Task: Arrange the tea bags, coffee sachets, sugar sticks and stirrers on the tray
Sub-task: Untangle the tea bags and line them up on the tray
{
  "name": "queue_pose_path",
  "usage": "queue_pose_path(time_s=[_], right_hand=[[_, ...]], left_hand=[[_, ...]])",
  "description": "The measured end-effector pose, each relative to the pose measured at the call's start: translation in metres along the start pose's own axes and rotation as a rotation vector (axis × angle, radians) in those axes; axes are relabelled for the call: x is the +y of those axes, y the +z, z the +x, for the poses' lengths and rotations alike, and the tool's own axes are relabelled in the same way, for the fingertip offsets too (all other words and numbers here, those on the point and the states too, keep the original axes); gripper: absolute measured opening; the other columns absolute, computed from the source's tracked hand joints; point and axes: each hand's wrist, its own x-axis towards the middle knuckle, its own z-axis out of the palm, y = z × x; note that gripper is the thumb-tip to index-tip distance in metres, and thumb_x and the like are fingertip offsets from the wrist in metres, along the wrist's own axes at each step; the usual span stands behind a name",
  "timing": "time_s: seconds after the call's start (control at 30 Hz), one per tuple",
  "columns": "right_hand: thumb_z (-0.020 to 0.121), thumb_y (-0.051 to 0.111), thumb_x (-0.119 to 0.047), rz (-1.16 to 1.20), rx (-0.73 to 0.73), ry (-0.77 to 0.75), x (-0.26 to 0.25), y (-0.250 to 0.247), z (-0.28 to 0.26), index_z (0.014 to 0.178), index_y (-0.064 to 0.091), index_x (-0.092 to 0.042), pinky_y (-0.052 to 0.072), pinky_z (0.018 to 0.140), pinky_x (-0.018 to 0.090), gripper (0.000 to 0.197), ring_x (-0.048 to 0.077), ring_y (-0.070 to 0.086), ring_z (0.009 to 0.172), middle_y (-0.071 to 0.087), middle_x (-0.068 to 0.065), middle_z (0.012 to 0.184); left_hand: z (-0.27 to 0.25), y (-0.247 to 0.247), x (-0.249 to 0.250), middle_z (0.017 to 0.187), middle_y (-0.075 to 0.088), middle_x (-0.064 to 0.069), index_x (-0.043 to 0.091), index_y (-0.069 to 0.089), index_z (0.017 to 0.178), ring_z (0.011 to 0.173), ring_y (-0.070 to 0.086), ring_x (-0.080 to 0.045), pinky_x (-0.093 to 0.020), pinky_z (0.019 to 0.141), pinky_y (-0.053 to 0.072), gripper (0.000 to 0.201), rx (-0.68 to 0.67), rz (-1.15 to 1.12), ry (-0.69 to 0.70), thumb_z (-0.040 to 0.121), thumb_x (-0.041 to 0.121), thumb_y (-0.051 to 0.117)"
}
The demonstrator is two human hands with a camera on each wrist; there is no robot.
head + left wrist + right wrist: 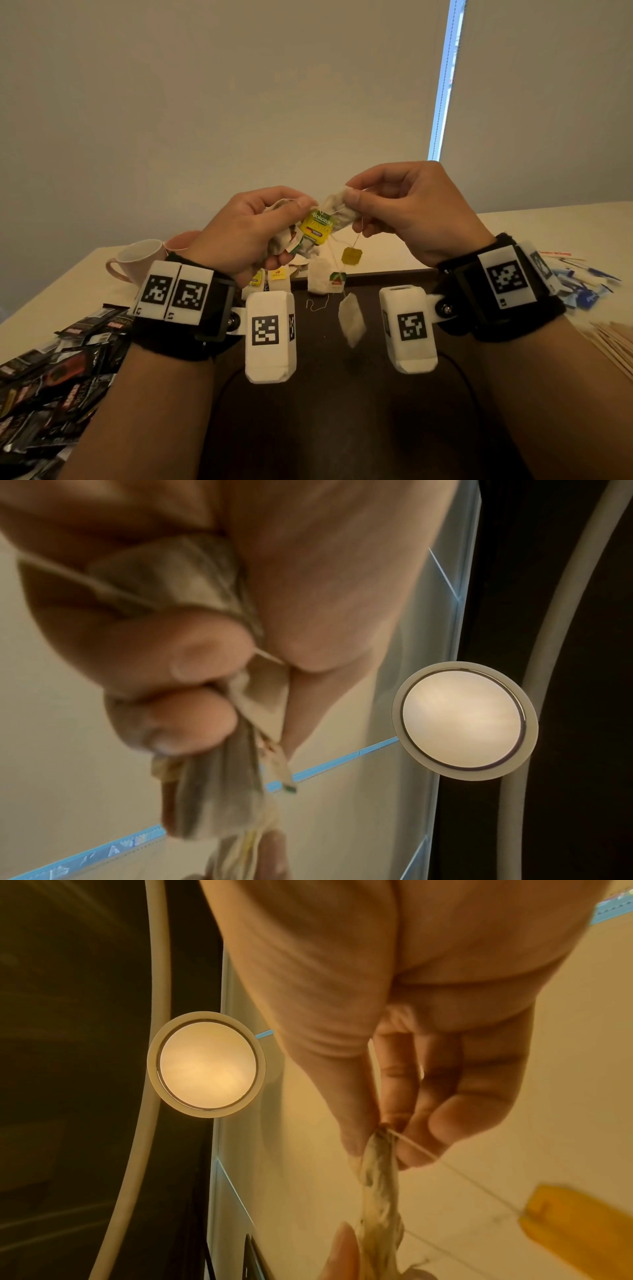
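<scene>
Both hands are raised above the dark tray (342,404). My left hand (253,229) grips a bunch of tea bags (287,240) with tangled strings; in the left wrist view its curled fingers (192,664) squeeze the tea bags (212,799). My right hand (400,209) pinches one tea bag (339,205) by its end, seen between thumb and fingers as the tea bag (377,1175). A yellow-green tag (317,226) sits between the hands. A yellow tag (351,256) and another tea bag (351,320) dangle on strings below. More tea bags (320,279) lie at the tray's far edge.
Black coffee sachets (51,377) are heaped on the table at the left. Blue sugar sticks (582,284) and wooden stirrers (613,342) lie at the right. Two pink cups (137,260) stand behind the left wrist. A wall rises behind the table.
</scene>
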Motion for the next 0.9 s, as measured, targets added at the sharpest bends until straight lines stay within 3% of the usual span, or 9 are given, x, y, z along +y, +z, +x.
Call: queue_pose_path(time_s=[0.13,0.23,0.37,0.47,0.53,0.63,0.8,0.9], right_hand=[[0.082,0.075,-0.012,-0.002,0.02,-0.016,0.001,0.0,0.0,0.095,0.074,-0.007,0.052,0.056,0.027,0.014,0.017,0.061,0.058,0.073,0.013,0.077],[0.077,0.078,-0.018,-0.031,-0.02,-0.016,0.003,0.0,-0.001,0.093,0.076,-0.007,0.05,0.056,0.027,0.019,0.015,0.058,0.057,0.073,0.009,0.073],[0.079,0.079,-0.024,-0.261,-0.175,0.009,0.0,-0.002,-0.004,0.094,0.078,-0.013,0.05,0.057,0.018,0.019,0.005,0.059,0.058,0.072,-0.005,0.07],[0.082,0.078,-0.026,-0.426,-0.272,0.001,-0.001,0.002,-0.005,0.091,0.079,-0.019,0.048,0.06,0.011,0.011,0.002,0.064,0.066,0.073,-0.011,0.073],[0.083,0.078,-0.024,-0.46,-0.305,-0.001,0.0,0.005,-0.005,0.092,0.079,-0.018,0.049,0.061,0.014,0.011,0.003,0.063,0.064,0.072,-0.009,0.072],[0.082,0.079,-0.023,-0.459,-0.325,0.004,0.0,0.005,-0.005,0.094,0.079,-0.016,0.053,0.062,0.018,0.014,0.007,0.065,0.063,0.073,-0.005,0.073],[0.08,0.077,-0.029,-0.44,-0.258,-0.022,-0.004,-0.006,-0.005,0.086,0.078,-0.028,0.054,0.065,0.016,0.006,0.01,0.067,0.077,0.075,-0.013,0.08],[0.083,0.078,-0.025,-0.501,-0.296,-0.039,-0.002,-0.003,-0.005,0.079,0.073,-0.028,0.055,0.067,0.019,0.007,0.011,0.067,0.077,0.073,-0.009,0.077]], left_hand=[[0.0,-0.003,0.0,0.078,0.069,-0.017,0.024,0.075,0.085,0.062,0.056,-0.033,-0.024,0.047,0.039,0.014,0.088,0.0,0.0,0.08,0.036,0.068],[0.0,-0.006,-0.001,0.071,0.068,-0.005,0.022,0.074,0.083,0.054,0.056,-0.023,-0.02,0.042,0.04,0.012,0.143,0.018,0.014,0.091,0.023,0.065],[-0.001,-0.008,0.002,0.075,0.067,-0.005,0.027,0.075,0.079,0.074,0.056,-0.037,-0.027,0.054,0.042,0.017,0.188,0.024,0.024,0.091,0.022,0.065],[-0.003,-0.006,0.005,0.07,0.066,-0.003,0.027,0.075,0.081,0.071,0.053,-0.037,-0.024,0.049,0.04,0.018,0.167,0.056,0.036,0.093,0.02,0.064],[-0.004,-0.004,0.007,0.069,0.065,-0.004,0.026,0.075,0.083,0.068,0.051,-0.035,-0.02,0.041,0.037,0.018,0.13,0.086,0.043,0.094,0.019,0.062],[-0.005,-0.005,0.009,0.071,0.066,-0.004,0.026,0.075,0.084,0.068,0.053,-0.035,-0.021,0.04,0.037,0.018,0.109,0.105,0.05,0.095,0.019,0.062],[-0.006,-0.012,0.007,0.078,0.067,-0.007,0.027,0.076,0.086,0.078,0.057,-0.059,-0.024,0.047,0.038,0.017,0.157,0.117,0.051,0.095,0.022,0.062],[-0.007,-0.01,0.01,0.078,0.067,-0.007,0.027,0.075,0.086,0.067,0.052,-0.041,-0.021,0.038,0.035,0.018,0.14,0.142,0.035,0.095,0.023,0.061]])
